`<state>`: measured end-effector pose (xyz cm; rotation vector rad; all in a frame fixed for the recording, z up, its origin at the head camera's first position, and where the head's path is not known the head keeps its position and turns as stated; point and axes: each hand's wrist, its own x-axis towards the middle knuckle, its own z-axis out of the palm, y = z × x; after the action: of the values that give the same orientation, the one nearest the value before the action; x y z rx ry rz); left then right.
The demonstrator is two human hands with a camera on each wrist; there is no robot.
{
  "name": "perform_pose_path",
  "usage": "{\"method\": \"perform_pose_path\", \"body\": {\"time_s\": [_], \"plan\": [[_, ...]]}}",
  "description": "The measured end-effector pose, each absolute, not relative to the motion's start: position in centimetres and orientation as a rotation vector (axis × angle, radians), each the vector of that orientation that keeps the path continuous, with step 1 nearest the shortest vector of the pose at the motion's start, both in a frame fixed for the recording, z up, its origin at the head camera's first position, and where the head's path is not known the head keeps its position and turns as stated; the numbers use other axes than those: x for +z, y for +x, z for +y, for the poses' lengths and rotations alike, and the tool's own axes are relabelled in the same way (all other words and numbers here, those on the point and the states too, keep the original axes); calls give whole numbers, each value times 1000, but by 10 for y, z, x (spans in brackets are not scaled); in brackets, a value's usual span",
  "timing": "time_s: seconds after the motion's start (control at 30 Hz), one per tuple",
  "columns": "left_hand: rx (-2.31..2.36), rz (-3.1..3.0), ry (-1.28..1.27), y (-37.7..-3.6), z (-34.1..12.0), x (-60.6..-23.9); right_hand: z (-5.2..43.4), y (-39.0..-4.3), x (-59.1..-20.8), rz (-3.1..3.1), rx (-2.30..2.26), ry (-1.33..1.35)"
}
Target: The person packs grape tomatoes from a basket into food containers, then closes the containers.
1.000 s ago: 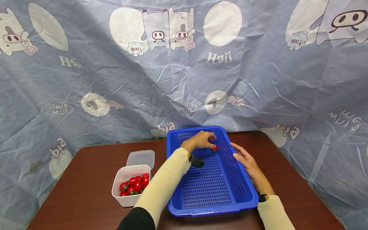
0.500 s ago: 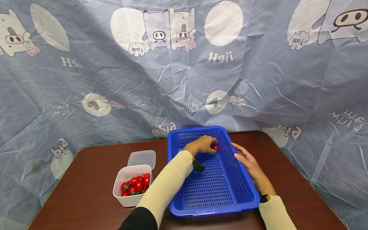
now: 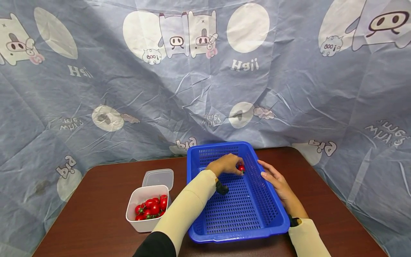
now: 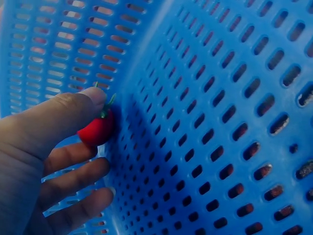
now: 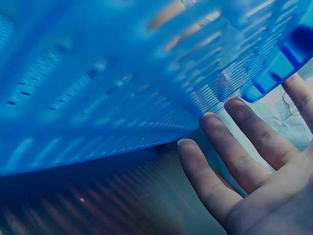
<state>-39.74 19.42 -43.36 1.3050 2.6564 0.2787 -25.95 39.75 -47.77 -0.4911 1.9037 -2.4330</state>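
Observation:
Inside the far part of a blue perforated plastic basket (image 3: 237, 237), my left hand (image 3: 228, 164) pinches one red cherry tomato (image 4: 97, 130). The left wrist view shows my thumb over its green stem end, the index finger beneath, and the other fingers loosely bent. Beside the tomato is the basket's slotted wall. My right hand (image 3: 277, 181) rests at the basket's right rim with thumb and index finger on the edge. Its other fingers (image 5: 237, 154) extend along the outside of the wall in the right wrist view.
Left of the basket stands a white square container (image 3: 143, 225) holding several cherry tomatoes (image 3: 155, 208). Behind it lies a translucent lid (image 3: 158, 179) on the brown table (image 3: 102, 203). A grey-blue patterned cloth (image 3: 179, 89) hangs beyond the table's far edge.
My left hand has lowered slightly inside the basket, and the thumb and fingers now close around the tomato. The right hand stays at the rim.

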Motion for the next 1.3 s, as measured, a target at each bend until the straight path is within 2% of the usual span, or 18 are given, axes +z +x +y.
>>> {"method": "perform_pose_path", "body": {"time_s": [0.5,1.3], "plan": [[170,2750,1298,-394,204,-444,398,-259,-479,1906,-2433,-530],[153,2770,1323,-397,199,-423,400,-260,-478,1927,-2414,-533]]}}
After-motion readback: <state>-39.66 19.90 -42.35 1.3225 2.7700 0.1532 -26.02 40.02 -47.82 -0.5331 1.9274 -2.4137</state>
